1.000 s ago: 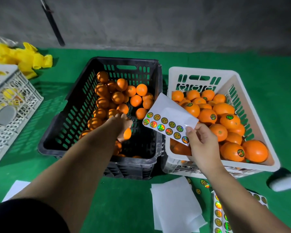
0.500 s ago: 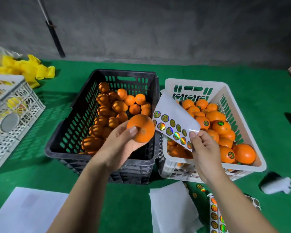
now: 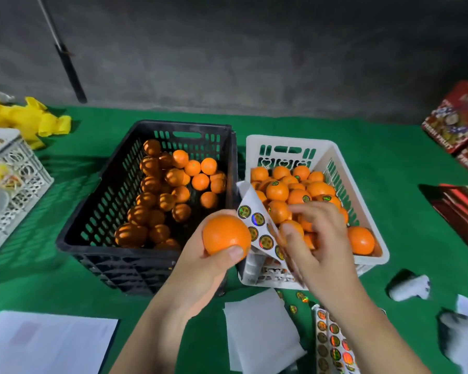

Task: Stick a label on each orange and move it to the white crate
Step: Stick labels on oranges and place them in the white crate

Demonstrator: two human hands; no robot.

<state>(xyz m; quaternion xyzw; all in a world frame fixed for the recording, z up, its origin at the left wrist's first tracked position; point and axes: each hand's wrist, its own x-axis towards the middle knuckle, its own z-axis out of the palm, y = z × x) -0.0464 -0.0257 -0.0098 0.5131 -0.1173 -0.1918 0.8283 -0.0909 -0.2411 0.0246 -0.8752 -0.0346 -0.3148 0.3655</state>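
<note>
A: How far along does this look?

B: Roughly past the middle, I'd judge. The white crate on the right holds a full heap of oranges, and several of the top ones show round labels. The black crate on the left has a fair pile left, maybe two dozen, mostly toward its far and left side, and I see no labels on those.

A: And the one being worked on?

B: The left hand grips a bare orange, thumb curled over its near side, fingers wrapped behind. It sits near the viewer, over the gap between the two crates, touching the edge of the sticker sheet.

A: What about the other hand?

B: The right hand is at the sheet, over the near corner of the white crate. Its lower fingers seem to pinch the sheet's near edge while the upper fingers are spread above it. It's blurred, so I can't tell whether a label has been peeled yet.

A: So this orange isn't done.

B: No label on the side that shows. It needs one, then goes right into the white crate, then the rest of the black crate follows.

A: Enough stickers?

B: More strips lie on the green cloth near the viewer, with a few loose labels beside them.
</note>
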